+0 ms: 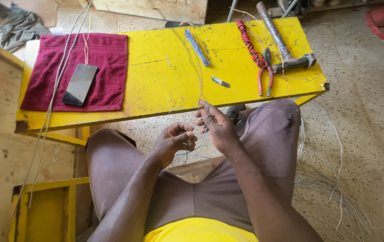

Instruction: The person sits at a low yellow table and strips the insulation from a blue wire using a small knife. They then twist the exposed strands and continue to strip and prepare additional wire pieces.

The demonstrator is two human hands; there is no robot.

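Pinching a thin pale wire (pixel 199 96) between my knees, just below the yellow table (pixel 165 76) edge: left hand (pixel 176 140) curled closed on its lower end, right hand (pixel 216 125) fingers pressed together higher up. Pliers (pixel 265 74), hammer (pixel 283 42) lie beyond.

Yellow bench (pixel 156 85), one, carrying: one maroon towel (pixel 107 67) at its left end; one dark phone (pixel 80 84) lying on that towel; one blue cable tie (pixel 197 47) near the far edge; one small metal blade (pixel 220 81) toward the near edge; one red-and-black twisted wire bundle (pixel 248 43); one pair of red-handled pliers (pixel 265 74); one hammer (pixel 283 42) at the right end. Hands, two: left hand (pixel 174 141), right hand (pixel 216 127). Loose pale wires (pixel 330 183) on the floor: too many to count.
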